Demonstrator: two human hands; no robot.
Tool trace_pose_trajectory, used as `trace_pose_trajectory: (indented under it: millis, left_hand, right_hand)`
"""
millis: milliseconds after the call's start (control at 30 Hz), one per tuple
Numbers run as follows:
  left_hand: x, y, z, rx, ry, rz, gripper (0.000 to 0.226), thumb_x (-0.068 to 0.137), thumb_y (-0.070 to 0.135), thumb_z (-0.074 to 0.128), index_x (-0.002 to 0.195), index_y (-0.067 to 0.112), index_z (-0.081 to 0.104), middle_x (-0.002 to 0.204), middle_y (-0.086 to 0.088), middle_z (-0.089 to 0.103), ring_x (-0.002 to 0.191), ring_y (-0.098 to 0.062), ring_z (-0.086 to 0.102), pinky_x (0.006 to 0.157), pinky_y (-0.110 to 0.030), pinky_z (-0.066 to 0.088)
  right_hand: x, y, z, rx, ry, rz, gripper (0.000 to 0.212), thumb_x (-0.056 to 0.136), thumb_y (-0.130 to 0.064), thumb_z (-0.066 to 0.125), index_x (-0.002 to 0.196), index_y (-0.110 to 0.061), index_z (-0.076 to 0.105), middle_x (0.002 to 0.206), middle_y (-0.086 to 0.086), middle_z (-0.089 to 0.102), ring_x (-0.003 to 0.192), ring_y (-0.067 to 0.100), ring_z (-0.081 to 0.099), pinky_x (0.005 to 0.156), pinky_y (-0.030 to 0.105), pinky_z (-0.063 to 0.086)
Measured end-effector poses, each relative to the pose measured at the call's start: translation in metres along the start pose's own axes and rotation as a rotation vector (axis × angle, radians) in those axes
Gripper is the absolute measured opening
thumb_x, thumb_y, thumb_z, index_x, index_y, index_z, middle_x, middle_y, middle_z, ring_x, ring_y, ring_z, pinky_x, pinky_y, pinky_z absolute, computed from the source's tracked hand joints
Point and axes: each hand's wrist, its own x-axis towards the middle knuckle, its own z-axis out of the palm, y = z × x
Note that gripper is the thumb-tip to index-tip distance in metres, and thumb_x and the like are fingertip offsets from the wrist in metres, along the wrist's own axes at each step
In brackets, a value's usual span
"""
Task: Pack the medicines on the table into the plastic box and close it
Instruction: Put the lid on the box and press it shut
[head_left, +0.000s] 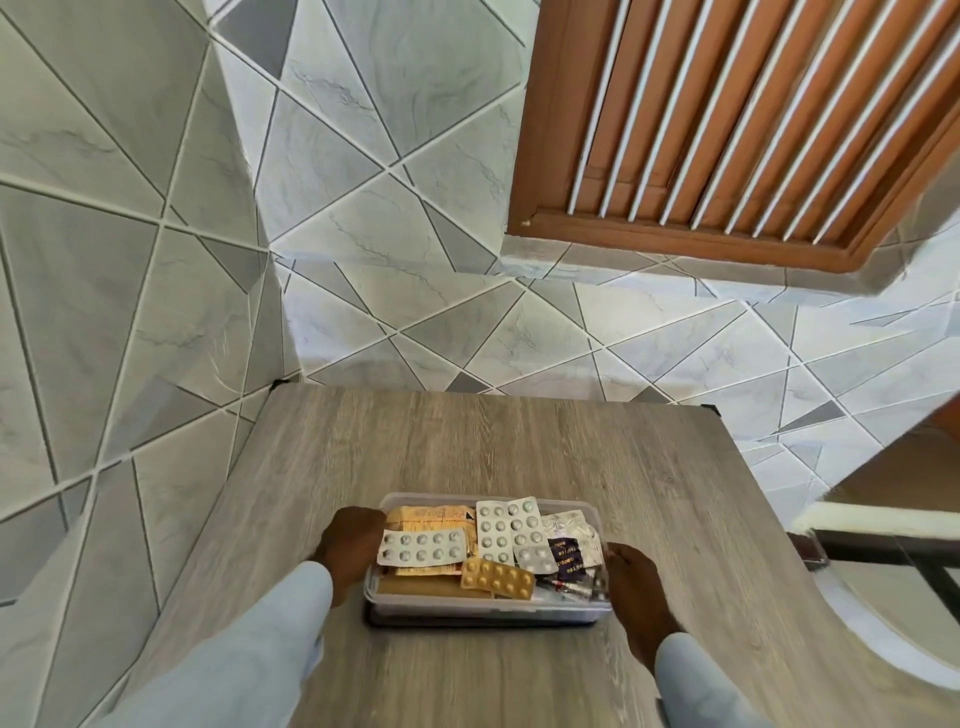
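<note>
You hold the box (483, 608) full of pills (498, 551).
Your left hand (348, 545) and right hand (636, 587) each grip one end, on the table (519, 447).

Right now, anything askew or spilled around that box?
Nothing spilled: the table shows no loose medicines. The blister packs are heaped unevenly in the plastic box, overlapping at angles, and no lid is on. Left hand and right hand grip its ends.
</note>
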Motion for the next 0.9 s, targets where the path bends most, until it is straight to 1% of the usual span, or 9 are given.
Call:
trace_pose_trajectory:
  millis: [100, 200, 367, 400, 467, 567, 667, 767, 900]
  left_hand:
    - [-0.003, 0.012, 0.007, -0.061, -0.045, -0.007, 0.026, 0.091, 0.017, 0.044, 0.079, 0.006, 0.065, 0.078, -0.016, 0.071, 0.072, -0.031, 0.066, 0.067, -0.036, 0.048]
    - [-0.003, 0.021, 0.017, -0.057, -0.077, 0.029, 0.029, 0.092, 0.019, 0.043, 0.08, 0.005, 0.066, 0.076, -0.014, 0.072, 0.075, -0.033, 0.068, 0.067, -0.037, 0.049]
    - [0.003, 0.021, 0.033, -0.104, -0.132, 0.107, 0.027, 0.096, 0.021, 0.043, 0.097, 0.007, 0.067, 0.096, -0.013, 0.073, 0.092, -0.031, 0.068, 0.089, -0.047, 0.055]
    - [0.005, 0.016, 0.034, -0.07, -0.076, 0.125, 0.025, 0.096, 0.019, 0.044, 0.105, 0.01, 0.065, 0.106, -0.013, 0.07, 0.098, -0.03, 0.065, 0.093, -0.046, 0.052]
    - [0.014, -0.002, 0.033, 0.201, 0.097, 0.163, 0.025, 0.095, 0.017, 0.047, 0.116, 0.011, 0.06, 0.121, -0.013, 0.062, 0.108, -0.031, 0.059, 0.096, -0.042, 0.047]
    - [0.022, -0.03, 0.031, 0.554, 0.16, 0.089, 0.028, 0.09, 0.015, 0.049, 0.117, 0.008, 0.052, 0.122, -0.02, 0.054, 0.106, -0.036, 0.056, 0.089, -0.04, 0.048]
    - [0.019, -0.044, 0.037, 0.634, 0.143, 0.034, 0.024, 0.089, 0.011, 0.044, 0.113, 0.007, 0.045, 0.116, -0.02, 0.055, 0.101, -0.036, 0.057, 0.085, -0.04, 0.049]
    - [0.022, -0.047, 0.041, 0.629, 0.134, 0.024, 0.027, 0.089, 0.01, 0.044, 0.115, 0.004, 0.042, 0.116, -0.021, 0.055, 0.101, -0.035, 0.057, 0.082, -0.038, 0.047]
    - [0.032, -0.041, 0.019, 0.612, 0.17, -0.054, 0.028, 0.088, 0.011, 0.05, 0.113, -0.002, 0.051, 0.121, -0.026, 0.056, 0.106, -0.039, 0.056, 0.086, -0.039, 0.046]
  right_hand:
    - [-0.005, -0.008, -0.005, 0.067, 0.02, -0.007, 0.025, 0.09, -0.003, 0.044, 0.086, -0.012, 0.067, 0.085, 0.013, 0.071, 0.079, 0.026, 0.065, 0.07, 0.034, 0.049]
    - [-0.003, -0.014, -0.014, 0.155, 0.061, 0.026, 0.029, 0.091, -0.001, 0.042, 0.084, -0.017, 0.065, 0.085, 0.009, 0.07, 0.079, 0.028, 0.065, 0.071, 0.036, 0.05]
    - [0.008, -0.02, -0.034, 0.254, 0.116, 0.042, 0.026, 0.093, -0.003, 0.047, 0.078, -0.011, 0.067, 0.074, 0.011, 0.068, 0.066, 0.024, 0.061, 0.061, 0.027, 0.044]
    - [0.012, -0.02, -0.037, 0.262, 0.121, 0.051, 0.026, 0.093, -0.002, 0.046, 0.079, -0.011, 0.067, 0.074, 0.011, 0.068, 0.065, 0.024, 0.06, 0.06, 0.027, 0.044]
    - [0.021, -0.022, -0.042, 0.269, 0.127, 0.062, 0.028, 0.091, 0.002, 0.043, 0.081, -0.01, 0.067, 0.074, 0.012, 0.068, 0.065, 0.025, 0.06, 0.059, 0.026, 0.043]
    - [0.033, -0.024, -0.048, 0.265, 0.121, 0.067, 0.034, 0.09, 0.006, 0.038, 0.084, -0.01, 0.068, 0.079, 0.012, 0.07, 0.07, 0.027, 0.063, 0.059, 0.026, 0.045]
    - [0.042, -0.023, -0.053, 0.252, 0.11, 0.067, 0.036, 0.087, 0.007, 0.037, 0.078, -0.009, 0.068, 0.077, 0.014, 0.069, 0.071, 0.026, 0.061, 0.063, 0.031, 0.044]
    - [0.048, -0.02, -0.057, 0.243, 0.105, 0.08, 0.037, 0.086, 0.008, 0.036, 0.081, -0.007, 0.069, 0.077, 0.014, 0.071, 0.071, 0.028, 0.064, 0.062, 0.032, 0.045]
    - [0.051, -0.018, -0.063, 0.239, 0.102, 0.078, 0.039, 0.086, 0.009, 0.036, 0.079, -0.009, 0.07, 0.076, 0.014, 0.072, 0.069, 0.03, 0.066, 0.058, 0.029, 0.046]
